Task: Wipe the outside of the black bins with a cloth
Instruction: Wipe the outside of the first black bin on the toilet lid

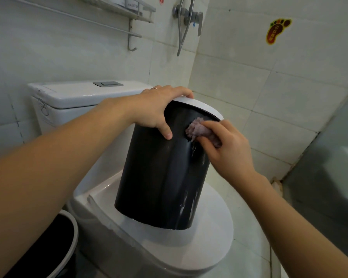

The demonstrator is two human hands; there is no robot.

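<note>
A black bin [159, 177] with a white rim stands tilted on the closed toilet lid [209, 227]. My left hand [159, 109] grips its top edge, fingers over the rim and thumb down the black side. My right hand [225, 145] holds a crumpled pinkish cloth [197, 130] and presses it against the bin's upper side just below the rim. Wet streaks show on the bin's right side. A second black bin [54, 247] with a white rim stands on the floor at the lower left, partly behind my left arm.
The toilet cistern [78, 97] sits behind the bin against the tiled wall. A metal shelf and towel rail [129, 21] hang above it, with a shower valve and hose [187, 19] to the right. A glass panel [329, 167] stands at the right.
</note>
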